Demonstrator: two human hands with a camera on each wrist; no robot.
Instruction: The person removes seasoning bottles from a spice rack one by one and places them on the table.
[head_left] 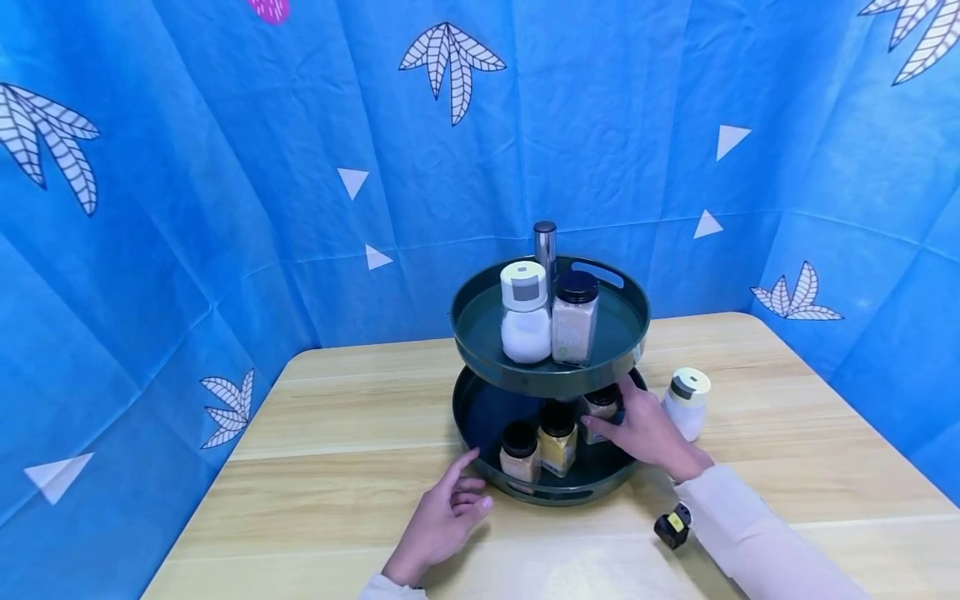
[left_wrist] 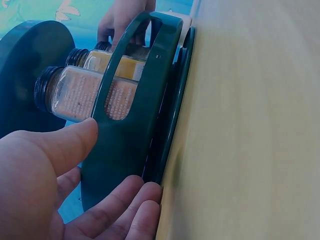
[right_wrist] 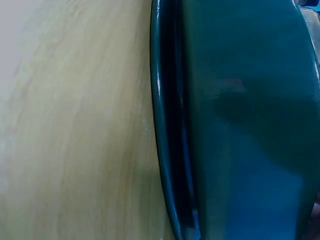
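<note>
A dark green two-tier round tray stand [head_left: 551,379] stands on the table. On its lower tier, my right hand [head_left: 652,429] pinches a black-lidded spice jar [head_left: 600,427] at the right, thumb in front and fingers partly hidden behind it. A jar of yellow spice [head_left: 558,450] and a jar of pinkish-brown spice [head_left: 520,467] stand to its left, near the front rim. My left hand [head_left: 442,521] has its fingers loosely spread at the lower tier's left front; in the left wrist view its thumb and fingertips lie right at the green wall [left_wrist: 125,145].
On the upper tier stand a white-capped shaker [head_left: 527,333] and a square black-lidded jar [head_left: 574,329] beside the metal post [head_left: 545,243]. Another white-capped shaker [head_left: 686,408] stands on the wooden table [head_left: 337,442] right of the stand. A blue patterned curtain [head_left: 450,183] hangs behind.
</note>
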